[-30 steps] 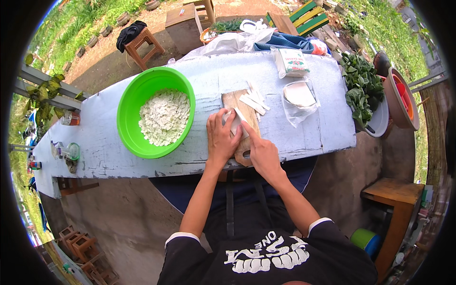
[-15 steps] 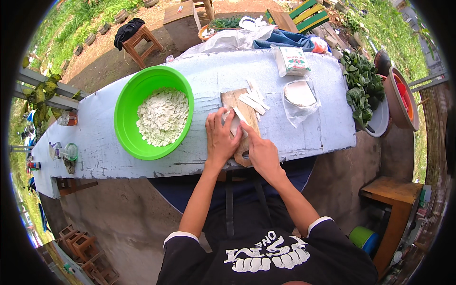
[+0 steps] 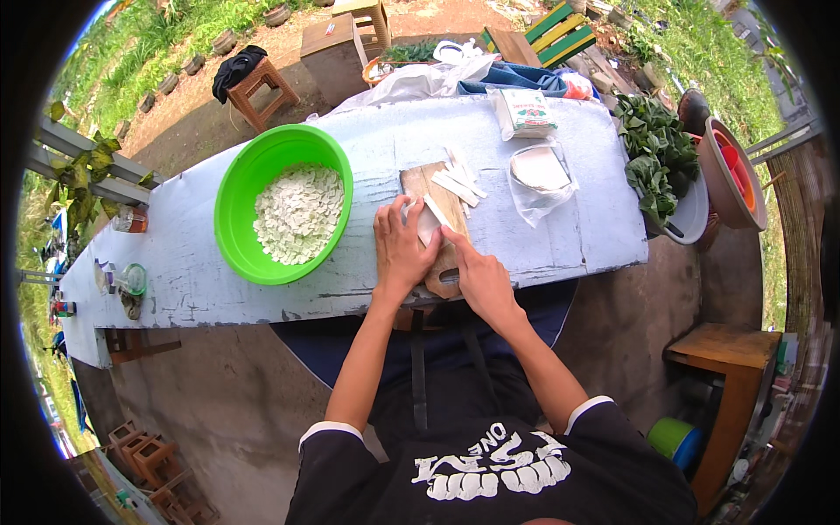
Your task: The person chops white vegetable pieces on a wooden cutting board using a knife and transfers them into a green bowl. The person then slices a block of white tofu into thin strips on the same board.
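Observation:
On a wooden cutting board [image 3: 451, 210] near the table's front edge lie thin white sheets [image 3: 426, 229], apparently a stack. My left hand [image 3: 402, 249] presses them down from the left, fingers bent over them. My right hand [image 3: 484, 280] is closed round a knife, its handle hidden in my palm and my forefinger stretched along the top. The narrow pale knife blade [image 3: 435, 211] slants up and left across the sheets. Cut white strips [image 3: 459, 182] lie loose at the board's upper right. A green basin [image 3: 229, 210] to the left holds many small white pieces [image 3: 299, 214].
Beyond the strips are an open plastic bag of white sheets [image 3: 540, 171] and a white packet [image 3: 522, 114]. Leafy greens [image 3: 654, 153] in a bowl and a brown basin [image 3: 739, 197] stand at the right. A jar [image 3: 133, 279] is at the far left.
The whole view has shifted slightly. Both hands stay at the board in nearly the same pose, the knife still across the white sheets.

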The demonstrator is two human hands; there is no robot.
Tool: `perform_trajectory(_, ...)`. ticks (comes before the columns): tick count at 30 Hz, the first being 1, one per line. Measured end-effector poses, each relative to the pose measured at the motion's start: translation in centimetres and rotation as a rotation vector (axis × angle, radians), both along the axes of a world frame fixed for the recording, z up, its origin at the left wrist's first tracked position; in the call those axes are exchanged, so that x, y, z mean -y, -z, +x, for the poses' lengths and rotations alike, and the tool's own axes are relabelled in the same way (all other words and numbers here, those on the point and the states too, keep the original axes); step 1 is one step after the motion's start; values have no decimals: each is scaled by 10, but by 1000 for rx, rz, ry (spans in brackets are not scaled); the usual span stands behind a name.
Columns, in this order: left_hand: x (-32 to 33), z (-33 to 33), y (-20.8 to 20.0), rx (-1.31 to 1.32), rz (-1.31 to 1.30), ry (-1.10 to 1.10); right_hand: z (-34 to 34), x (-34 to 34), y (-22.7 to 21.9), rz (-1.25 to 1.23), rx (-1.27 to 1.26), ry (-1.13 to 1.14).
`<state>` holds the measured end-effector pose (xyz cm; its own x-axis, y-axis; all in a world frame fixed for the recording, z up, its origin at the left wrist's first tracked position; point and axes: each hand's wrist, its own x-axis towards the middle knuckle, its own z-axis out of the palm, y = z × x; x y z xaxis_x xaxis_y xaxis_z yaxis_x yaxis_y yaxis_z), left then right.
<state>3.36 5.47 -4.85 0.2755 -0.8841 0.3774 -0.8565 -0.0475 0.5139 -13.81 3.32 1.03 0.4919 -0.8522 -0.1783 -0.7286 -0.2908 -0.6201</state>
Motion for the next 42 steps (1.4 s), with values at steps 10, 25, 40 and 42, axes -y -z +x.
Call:
perform_trajectory(10, 0, 0, 1, 75, -20, 2, -13, -9, 2, -30, 40, 5)
perform_trajectory(25, -3, 3, 0, -65, -16, 19, -33, -26, -7, 0, 46, 42)
perform_trajectory(40, -15, 8, -6, -62, 61, 86, -10, 19, -2, 17, 107, 56)
perform_trajectory(42, -15, 6, -5, -3, 65, 72, -6, 10, -4, 7, 96, 27)
